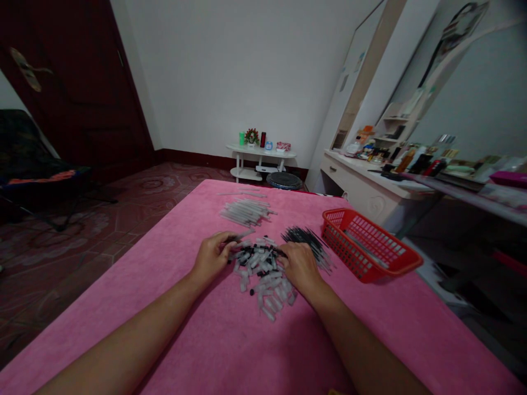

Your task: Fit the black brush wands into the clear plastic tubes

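Note:
A heap of small clear and black pen caps [265, 274] lies on the pink cloth [230, 340]. My left hand [213, 255] rests at the heap's left edge, fingers curled round a clear pen barrel that points right. At the heap's right edge, my right hand [301, 267] is closed in a pinch over the caps; what it holds is hidden. Behind the heap are a bundle of clear pen barrels [246, 212] and a bundle of black refills [307, 241].
A red plastic basket [370, 248] with one or two pens in it sits at the right. A dressing table [370, 181] crowded with bottles stands beyond it. A small white stand [260, 159] and a dark door [82, 82] are at the back.

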The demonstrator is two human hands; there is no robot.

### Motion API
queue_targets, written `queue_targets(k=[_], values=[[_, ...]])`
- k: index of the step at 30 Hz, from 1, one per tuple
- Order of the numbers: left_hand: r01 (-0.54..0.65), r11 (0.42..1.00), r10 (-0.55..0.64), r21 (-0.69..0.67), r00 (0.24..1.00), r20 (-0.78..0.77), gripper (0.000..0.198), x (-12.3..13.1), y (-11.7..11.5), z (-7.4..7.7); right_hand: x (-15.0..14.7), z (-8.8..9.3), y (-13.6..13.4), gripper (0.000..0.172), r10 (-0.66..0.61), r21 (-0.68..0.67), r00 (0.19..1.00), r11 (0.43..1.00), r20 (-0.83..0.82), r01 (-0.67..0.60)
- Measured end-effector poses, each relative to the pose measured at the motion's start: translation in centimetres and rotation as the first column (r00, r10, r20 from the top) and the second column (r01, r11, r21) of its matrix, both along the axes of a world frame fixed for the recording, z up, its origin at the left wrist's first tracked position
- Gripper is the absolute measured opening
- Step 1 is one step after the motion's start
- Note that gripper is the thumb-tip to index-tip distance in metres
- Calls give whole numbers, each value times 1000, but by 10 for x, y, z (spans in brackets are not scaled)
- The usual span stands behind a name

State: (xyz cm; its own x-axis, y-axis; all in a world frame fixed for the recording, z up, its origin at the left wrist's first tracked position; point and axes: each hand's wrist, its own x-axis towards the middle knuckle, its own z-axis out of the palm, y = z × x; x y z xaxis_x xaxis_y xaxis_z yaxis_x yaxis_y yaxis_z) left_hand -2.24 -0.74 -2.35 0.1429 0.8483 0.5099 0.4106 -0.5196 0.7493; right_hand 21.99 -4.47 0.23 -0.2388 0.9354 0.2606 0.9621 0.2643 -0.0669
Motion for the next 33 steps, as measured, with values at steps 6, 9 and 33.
queue_targets(k=[6, 9, 33], values=[[-15, 997, 23, 71, 993, -119, 21, -1, 1, -1, 1, 6, -5, 13, -98, 41, 991, 995, 93, 94], [-5, 995, 21, 101, 988, -156, 21, -1, 1, -1, 2, 7, -6, 11, -142, 46, 980, 988, -141, 149], [39, 982, 13, 183, 963, -270, 23, 3, -5, 5, -6, 29, 18, 16, -358, -220, -299, 886, -885, -408]])
